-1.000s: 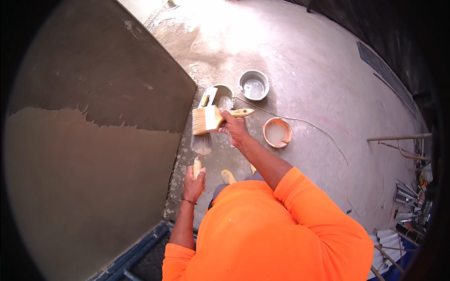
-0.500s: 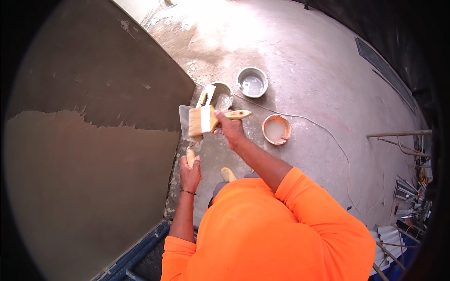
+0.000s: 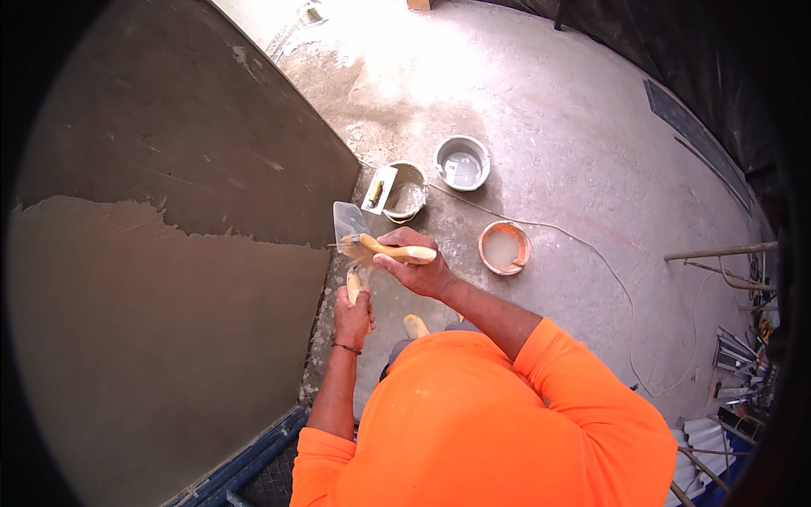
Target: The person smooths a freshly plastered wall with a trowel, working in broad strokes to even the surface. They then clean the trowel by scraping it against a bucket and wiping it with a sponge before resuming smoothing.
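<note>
Brush (image 3: 397,251) edge-on at metal trowel (image 3: 348,220)

Grips the smooth, curved wooden brush handle in the right hand (image 3: 428,275); clasps the trowel's pale wooden handle in the left hand (image 3: 353,316), with thin blade and bristles overlapping in view near the 2-tone brown wall (image 3: 169,329). On the rough concrete floor (image 3: 583,177): 1 round bucket (image 3: 426,187) of wet grey mix, with yellow-handled float (image 3: 379,188) at its rim; 1 grey bucket (image 3: 462,141) of thin liquid; 1 orange-walled bucket (image 3: 520,239) of cloudy liquid.
</note>
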Motion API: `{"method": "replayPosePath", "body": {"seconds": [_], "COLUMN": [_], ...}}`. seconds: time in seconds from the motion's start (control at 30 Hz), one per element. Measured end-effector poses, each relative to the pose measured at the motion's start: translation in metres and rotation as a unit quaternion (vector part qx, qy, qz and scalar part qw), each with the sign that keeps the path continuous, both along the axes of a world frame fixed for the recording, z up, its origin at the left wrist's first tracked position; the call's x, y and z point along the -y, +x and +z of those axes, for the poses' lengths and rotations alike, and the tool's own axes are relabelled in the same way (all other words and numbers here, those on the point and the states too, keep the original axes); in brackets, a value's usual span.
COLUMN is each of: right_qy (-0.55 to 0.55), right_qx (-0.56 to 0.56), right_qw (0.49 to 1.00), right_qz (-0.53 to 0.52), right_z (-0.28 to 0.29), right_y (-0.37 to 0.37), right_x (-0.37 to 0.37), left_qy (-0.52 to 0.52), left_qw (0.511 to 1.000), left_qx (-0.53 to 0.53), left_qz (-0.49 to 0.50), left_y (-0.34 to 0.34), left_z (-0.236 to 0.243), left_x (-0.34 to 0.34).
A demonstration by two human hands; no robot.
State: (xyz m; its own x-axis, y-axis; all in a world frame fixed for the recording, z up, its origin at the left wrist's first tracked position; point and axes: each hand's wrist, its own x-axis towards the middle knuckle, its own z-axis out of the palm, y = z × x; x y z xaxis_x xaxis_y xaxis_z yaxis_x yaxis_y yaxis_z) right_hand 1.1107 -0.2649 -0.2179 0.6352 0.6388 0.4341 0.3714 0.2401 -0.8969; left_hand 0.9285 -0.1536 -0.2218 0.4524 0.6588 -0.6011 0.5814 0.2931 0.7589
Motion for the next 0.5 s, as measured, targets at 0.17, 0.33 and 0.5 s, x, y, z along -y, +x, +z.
{"method": "replayPosePath", "body": {"seconds": [0.17,0.33,0.5], "right_qy": [-0.05,-0.005,-0.019], "right_qx": [-0.084,0.094,0.097], "right_qw": [0.995,0.994,0.995], "right_qz": [-0.007,0.057,0.019], "right_z": [0.007,0.007,0.002], "right_y": [0.005,0.006,0.004], "right_x": [0.009,0.016,0.026], "left_qy": [0.012,-0.018,-0.042], "left_qw": [1.0,1.0,0.998], "left_qx": [-0.021,-0.014,-0.033], "left_qz": [-0.007,-0.015,-0.034], "left_y": [-0.003,-0.008,-0.018], "left_z": [0.005,0.005,0.007], "left_x": [-0.002,-0.007,-0.012]}}
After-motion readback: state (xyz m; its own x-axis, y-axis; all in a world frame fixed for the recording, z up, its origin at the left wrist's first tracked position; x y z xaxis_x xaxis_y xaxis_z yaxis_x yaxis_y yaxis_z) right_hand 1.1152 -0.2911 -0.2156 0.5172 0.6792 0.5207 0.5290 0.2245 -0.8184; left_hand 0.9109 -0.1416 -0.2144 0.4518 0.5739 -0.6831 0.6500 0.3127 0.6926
